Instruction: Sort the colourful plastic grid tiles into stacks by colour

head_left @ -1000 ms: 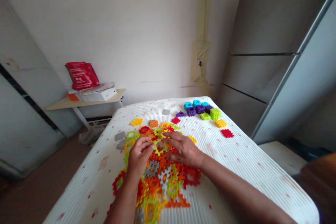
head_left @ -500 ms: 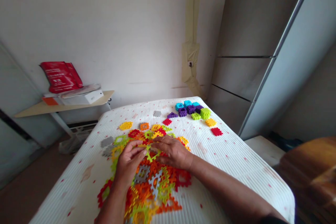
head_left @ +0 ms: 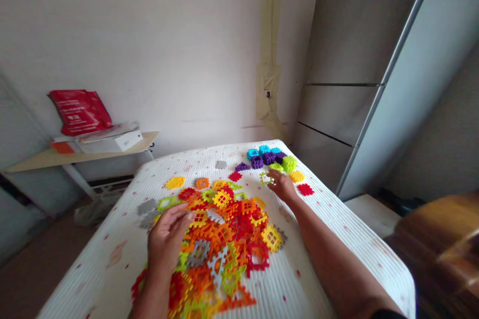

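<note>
Outstretched over the far right of the worktop (head_left: 116,224), the person's right hand (head_left: 283,187) pinches a hollow lime-green piece (head_left: 265,178) between thumb and fingers. The grip takes only its near edge, probably because the thin rim is easy to pinch; the frame juts leftward from the fingertips. Just beyond the hand sits a lime-green stack (head_left: 289,163), with purple blocks (head_left: 268,158) and blue blocks (head_left: 264,149) behind; like colours stand together, seemingly for order. A yellow piece (head_left: 297,176) and a red piece (head_left: 306,189) lie just right of the hand. Well apart, the left hand (head_left: 166,234) hovers at the left side of a jumbled heap (head_left: 224,234), loosely curled, with nothing visible in its grasp; whether its fingertips touch the heap, I cannot tell.
</note>
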`<control>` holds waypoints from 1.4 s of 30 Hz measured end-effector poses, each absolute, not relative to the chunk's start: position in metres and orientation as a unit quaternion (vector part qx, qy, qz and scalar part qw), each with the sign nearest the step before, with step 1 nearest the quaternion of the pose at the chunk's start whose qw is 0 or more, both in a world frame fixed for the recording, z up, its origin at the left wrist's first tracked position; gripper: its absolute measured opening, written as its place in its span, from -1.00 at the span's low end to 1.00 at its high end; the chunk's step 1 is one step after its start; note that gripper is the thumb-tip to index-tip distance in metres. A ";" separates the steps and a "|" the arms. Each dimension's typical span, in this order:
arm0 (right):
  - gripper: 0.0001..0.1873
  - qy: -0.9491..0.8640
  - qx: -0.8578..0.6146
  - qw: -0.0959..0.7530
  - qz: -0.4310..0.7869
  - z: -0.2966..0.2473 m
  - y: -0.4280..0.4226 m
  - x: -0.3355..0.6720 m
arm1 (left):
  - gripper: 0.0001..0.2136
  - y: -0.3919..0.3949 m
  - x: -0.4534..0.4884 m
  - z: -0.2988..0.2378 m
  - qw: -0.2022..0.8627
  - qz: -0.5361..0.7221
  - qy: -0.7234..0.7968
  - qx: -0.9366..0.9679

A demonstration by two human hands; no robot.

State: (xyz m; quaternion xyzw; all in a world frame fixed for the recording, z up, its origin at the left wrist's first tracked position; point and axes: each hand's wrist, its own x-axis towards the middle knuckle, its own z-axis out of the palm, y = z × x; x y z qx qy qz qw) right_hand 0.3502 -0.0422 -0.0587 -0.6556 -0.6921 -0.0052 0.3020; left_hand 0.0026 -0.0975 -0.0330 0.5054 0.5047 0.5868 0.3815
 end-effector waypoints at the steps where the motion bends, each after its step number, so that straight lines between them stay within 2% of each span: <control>1: -0.63 -0.687 -0.673 0.276 -0.003 -0.063 -0.041 0.353 | -0.56 -0.097 0.003 -0.034 0.381 0.584 0.505 0.508; 3: -0.64 -0.676 -0.698 0.238 -0.002 -0.069 -0.039 0.354 | -0.55 -0.097 0.003 -0.035 0.378 0.582 0.506 0.511; 12: -0.69 -0.622 -0.764 0.169 -0.035 -0.055 -0.055 0.334 | -0.57 -0.097 0.002 -0.033 0.364 0.588 0.513 0.508; 15: -0.65 -0.610 -0.786 0.098 -0.033 -0.053 -0.060 0.314 | -0.57 -0.097 0.002 -0.032 0.370 0.586 0.513 0.506; 18: -0.54 -0.606 -0.791 0.065 -0.040 -0.056 -0.063 0.298 | -0.57 -0.097 0.002 -0.031 0.371 0.586 0.514 0.505; 32: -0.49 -0.620 -0.781 0.072 -0.021 -0.061 -0.039 0.300 | -0.59 -0.095 0.003 -0.037 0.377 0.575 0.514 0.513; 42: -0.48 -0.613 -0.783 0.088 -0.051 -0.070 -0.024 0.301 | -0.62 -0.094 0.002 -0.038 0.364 0.578 0.514 0.519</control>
